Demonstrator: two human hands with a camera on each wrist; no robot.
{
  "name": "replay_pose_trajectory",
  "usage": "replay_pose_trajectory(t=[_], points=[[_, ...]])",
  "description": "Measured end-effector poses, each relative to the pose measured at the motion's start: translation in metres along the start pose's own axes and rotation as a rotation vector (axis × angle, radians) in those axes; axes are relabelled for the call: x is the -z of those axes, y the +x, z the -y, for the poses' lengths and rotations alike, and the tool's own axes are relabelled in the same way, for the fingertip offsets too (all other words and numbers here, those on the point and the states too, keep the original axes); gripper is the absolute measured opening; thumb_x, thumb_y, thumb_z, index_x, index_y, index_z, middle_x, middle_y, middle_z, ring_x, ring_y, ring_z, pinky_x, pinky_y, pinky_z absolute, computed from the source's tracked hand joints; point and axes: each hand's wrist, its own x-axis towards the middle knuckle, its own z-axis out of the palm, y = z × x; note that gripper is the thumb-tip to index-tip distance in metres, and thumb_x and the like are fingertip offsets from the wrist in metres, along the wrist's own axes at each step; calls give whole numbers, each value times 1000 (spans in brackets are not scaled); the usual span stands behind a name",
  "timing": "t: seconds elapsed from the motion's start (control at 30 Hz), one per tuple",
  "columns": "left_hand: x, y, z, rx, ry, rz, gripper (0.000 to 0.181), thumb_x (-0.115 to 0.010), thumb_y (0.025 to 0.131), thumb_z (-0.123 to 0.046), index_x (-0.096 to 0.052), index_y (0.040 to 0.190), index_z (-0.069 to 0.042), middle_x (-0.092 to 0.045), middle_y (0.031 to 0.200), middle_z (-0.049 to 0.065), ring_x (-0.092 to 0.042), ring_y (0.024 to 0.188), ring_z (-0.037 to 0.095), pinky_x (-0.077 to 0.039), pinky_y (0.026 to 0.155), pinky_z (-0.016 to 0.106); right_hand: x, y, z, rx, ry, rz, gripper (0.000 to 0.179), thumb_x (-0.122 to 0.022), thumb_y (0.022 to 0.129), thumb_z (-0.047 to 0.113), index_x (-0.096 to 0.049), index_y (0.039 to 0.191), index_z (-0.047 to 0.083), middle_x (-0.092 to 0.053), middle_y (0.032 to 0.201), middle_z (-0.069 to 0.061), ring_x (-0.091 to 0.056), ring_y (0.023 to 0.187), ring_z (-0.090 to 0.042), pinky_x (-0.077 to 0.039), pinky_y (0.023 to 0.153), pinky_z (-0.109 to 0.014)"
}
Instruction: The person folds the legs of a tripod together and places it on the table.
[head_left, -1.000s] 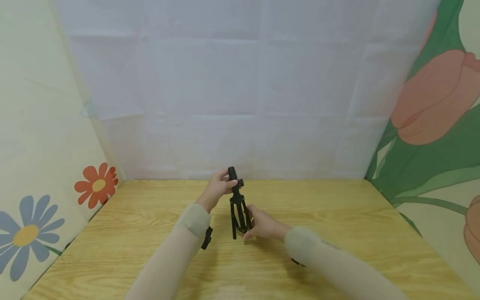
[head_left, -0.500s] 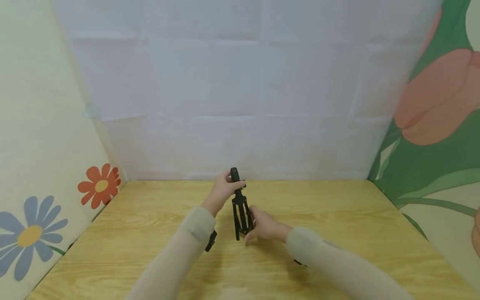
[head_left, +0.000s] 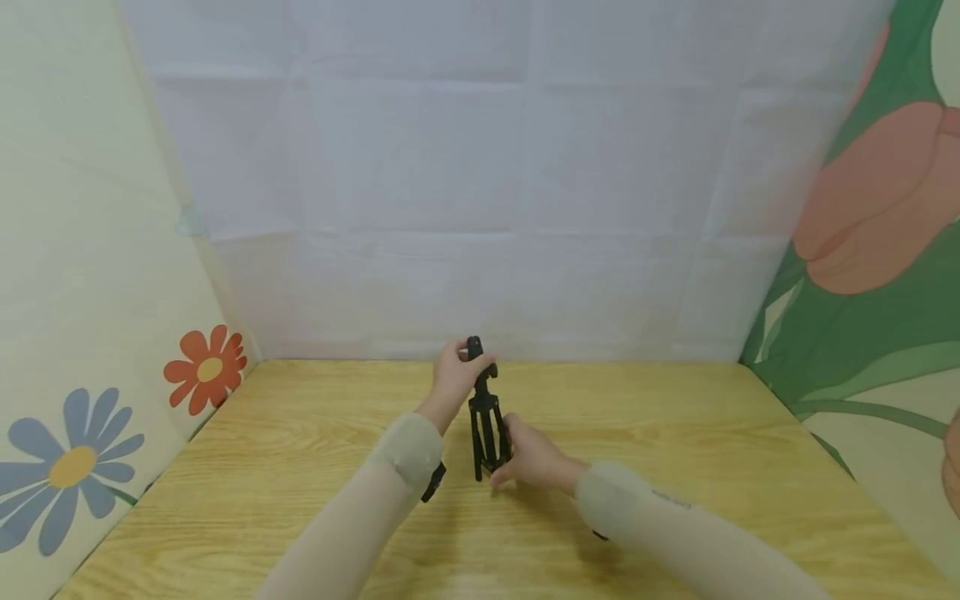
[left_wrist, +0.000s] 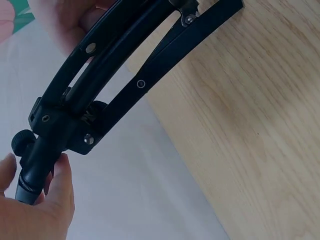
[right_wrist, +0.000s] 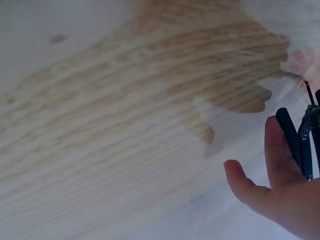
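A black mini tripod (head_left: 487, 429) stands nearly upright around the middle of the table, its legs close together. My left hand (head_left: 453, 375) grips its upper column, thumb across the front near a small knob. In the left wrist view the left hand (left_wrist: 42, 207) holds the column below the leg hub (left_wrist: 62, 125). My right hand (head_left: 536, 454) is beside the legs on the right. In the right wrist view, the right hand (right_wrist: 280, 195) has its thumb out, apart from the tripod, and a straight finger lies along a leg (right_wrist: 295, 140). Its other fingers are hidden.
The wood-grain table (head_left: 315, 467) reaches back to a creased white cloth (head_left: 480, 208). Flower-printed sheets, with a red flower (head_left: 206, 369) on the left and a pink tulip (head_left: 873, 200) on the right, hang at the sides. Each wrist wears a pale cuff (head_left: 408, 450).
My left thumb has shifted right across the column. The tripod has turned slightly. The right hand keeps its place beside the legs, and the whole view has drifted a little.
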Motion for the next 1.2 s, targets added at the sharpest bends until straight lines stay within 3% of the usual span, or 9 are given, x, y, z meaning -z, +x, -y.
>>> replay_pose_trajectory(t=[0.17, 0.4, 0.53, 0.67, 0.8, 1.03, 1.2], points=[[1, 2, 3, -26, -6, -30, 43, -64, 96, -16, -52, 132, 3, -59, 119, 22, -62, 104, 33, -53, 87, 42, 0, -1, -2, 17, 11, 16, 78, -89, 69, 16, -42, 128, -6, -58, 100, -11, -57, 84, -23, -51, 74, -41], [5, 4, 5, -37, -62, 20, 35, -60, 97, -10, -54, 129, 5, -60, 121, 24, -63, 106, 33, -54, 85, 38, 5, -3, -8, 20, 95, 65, 81, -86, 74, 17, -37, 135, -6, -55, 110, -15, -58, 93, -26, -53, 79, -42], [8, 4, 6, -60, -104, 55, 29, -57, 98, -8, -56, 123, 7, -61, 121, 25, -62, 108, 35, -54, 86, 38, 11, -3, -13, 50, 187, 117, 69, -81, 81, 15, -40, 133, -4, -54, 108, -13, -61, 87, -23, -54, 73, -39], [12, 4, 7, -77, -142, 85, 27, -54, 100, -5, -56, 122, 9, -60, 122, 28, -61, 111, 38, -53, 88, 39, 17, -2, -18, 85, 195, 160, 60, -78, 85, 19, -45, 131, -1, -57, 111, -12, -62, 89, -21, -54, 75, -37], [14, 5, 7, -83, -168, 118, 30, -49, 101, -2, -53, 127, 11, -57, 124, 31, -58, 114, 40, -51, 92, 40, 22, -1, -22, 86, 205, 185, 64, -76, 87, 23, -45, 136, -2, -54, 124, -15, -60, 100, -25, -52, 83, -41], [16, 4, 8, -83, -203, 232, 37, -42, 103, -1, -43, 138, 10, -56, 126, 30, -58, 115, 39, -47, 98, 43, 24, -4, -25, 84, 263, 205, 68, -75, 87, 16, -39, 140, -6, -52, 132, -22, -59, 109, -32, -50, 90, -46], [17, 2, 8, -113, -244, 333, 40, -36, 105, -2, -36, 144, 8, -54, 127, 28, -62, 104, 26, -44, 101, 44, 21, -4, -23, 131, 297, 234, 71, -75, 87, 10, -35, 142, -9, -52, 132, -25, -57, 112, -37, -48, 94, -48]])
